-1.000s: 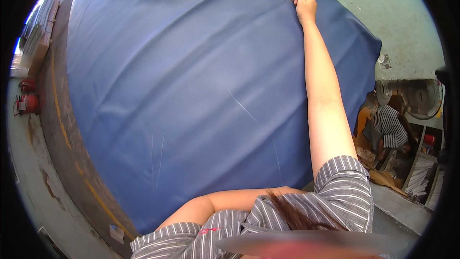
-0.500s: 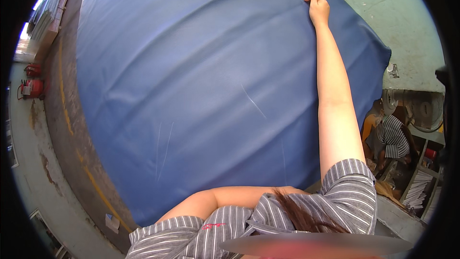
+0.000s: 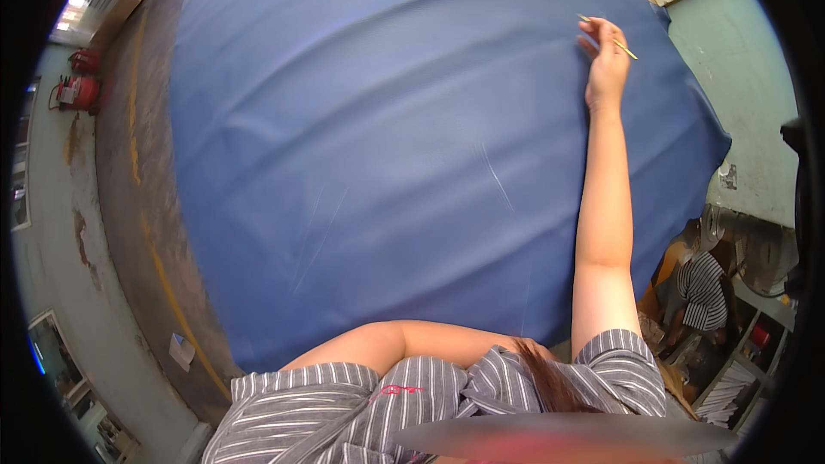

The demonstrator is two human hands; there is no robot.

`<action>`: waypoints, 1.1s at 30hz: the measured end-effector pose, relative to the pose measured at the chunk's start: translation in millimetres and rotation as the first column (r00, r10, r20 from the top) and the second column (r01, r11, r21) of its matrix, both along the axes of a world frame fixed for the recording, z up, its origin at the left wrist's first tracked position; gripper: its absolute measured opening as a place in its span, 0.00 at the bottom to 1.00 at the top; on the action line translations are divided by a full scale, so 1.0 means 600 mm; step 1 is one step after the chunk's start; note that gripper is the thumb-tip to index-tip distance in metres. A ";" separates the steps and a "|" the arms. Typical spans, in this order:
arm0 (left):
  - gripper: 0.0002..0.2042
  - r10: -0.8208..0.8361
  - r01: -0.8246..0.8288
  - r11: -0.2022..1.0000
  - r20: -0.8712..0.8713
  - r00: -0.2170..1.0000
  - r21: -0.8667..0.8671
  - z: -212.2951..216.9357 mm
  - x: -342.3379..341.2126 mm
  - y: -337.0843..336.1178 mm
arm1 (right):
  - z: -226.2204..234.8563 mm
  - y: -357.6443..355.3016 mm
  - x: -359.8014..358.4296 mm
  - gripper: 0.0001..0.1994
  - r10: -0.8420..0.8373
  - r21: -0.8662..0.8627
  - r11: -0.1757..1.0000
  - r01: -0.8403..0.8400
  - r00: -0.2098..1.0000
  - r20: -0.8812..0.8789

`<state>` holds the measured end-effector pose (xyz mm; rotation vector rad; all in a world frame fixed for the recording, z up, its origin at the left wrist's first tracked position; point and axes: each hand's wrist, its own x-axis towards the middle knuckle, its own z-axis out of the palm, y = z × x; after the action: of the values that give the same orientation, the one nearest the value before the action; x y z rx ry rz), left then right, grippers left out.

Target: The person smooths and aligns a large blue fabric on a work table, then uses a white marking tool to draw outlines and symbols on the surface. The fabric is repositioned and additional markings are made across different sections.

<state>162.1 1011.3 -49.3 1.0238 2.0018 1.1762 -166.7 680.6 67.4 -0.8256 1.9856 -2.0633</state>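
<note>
A large blue leather hide (image 3: pixel 412 120) spreads in front of me, rippled with soft folds. Toward its far right part, my right hand (image 3: pixel 608 69) is stretched out at arm's length, holding a thin yellow pen (image 3: pixel 627 51) loosely between curled fingers. One end of the pen points past the fingertips; the other sticks out behind the hand. Whether its tip touches the hide I cannot tell. My left forearm (image 3: pixel 455 337) lies folded across my front along the near edge. My left hand (image 3: pixel 534 348) is mostly hidden by hair and sleeve, and its fingers do not show.
Thin pale lines (image 3: pixel 496 179) mark the hide. A pale green surface (image 3: pixel 730 60) adjoins it at right. Lower right, a person in a striped top (image 3: pixel 705 292) bends beside shelves and a fan (image 3: pixel 765 262). Red equipment (image 3: pixel 79 93) stands by the left wall, beyond a yellow floor line.
The view has shifted, so the hide and pale lines sit further right. My right hand appears lower and further right, its fingers looser, with the pen tilted differently. The left forearm stays folded.
</note>
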 end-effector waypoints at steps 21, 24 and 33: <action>0.14 0.645 -0.329 0.616 -0.217 0.733 0.716 0.127 -0.036 -0.147 | -0.037 -0.105 0.257 0.18 0.313 0.501 0.865 -0.026 0.807 -0.500; 0.13 0.698 -0.613 0.690 -0.130 0.704 0.386 0.170 0.040 -0.351 | -0.052 -0.114 0.238 0.18 0.343 0.550 0.835 0.025 0.758 -0.555; 0.13 0.374 -0.374 -0.919 -0.023 -0.927 0.123 0.222 0.523 -0.813 | -0.061 -0.121 0.221 0.17 0.342 0.564 0.813 0.144 0.667 -0.662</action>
<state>475.9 523.7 84.0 -2.8239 2.3943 1.5613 -33.9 608.0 30.8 -1.7538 2.6316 -0.9224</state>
